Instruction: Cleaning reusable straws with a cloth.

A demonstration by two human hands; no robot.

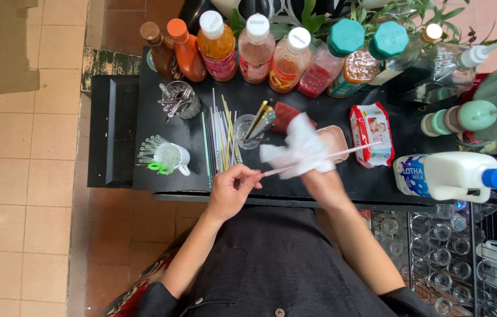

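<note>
i see the black table under both hands. my right hand is closed on a white cloth — soft, bunched around a long pale straw. my left hand pinches the straw's near end. it looks light, thin, bendable — best taken near an end, gently.

Black table, sauce bottles, loose straws, milk jug (lying sideways)

A red-and-white wipes packet lay flat on the black worktop; right of it, a white milk jug carried a blue label. Labelled sauce bottles lined the back.
</note>
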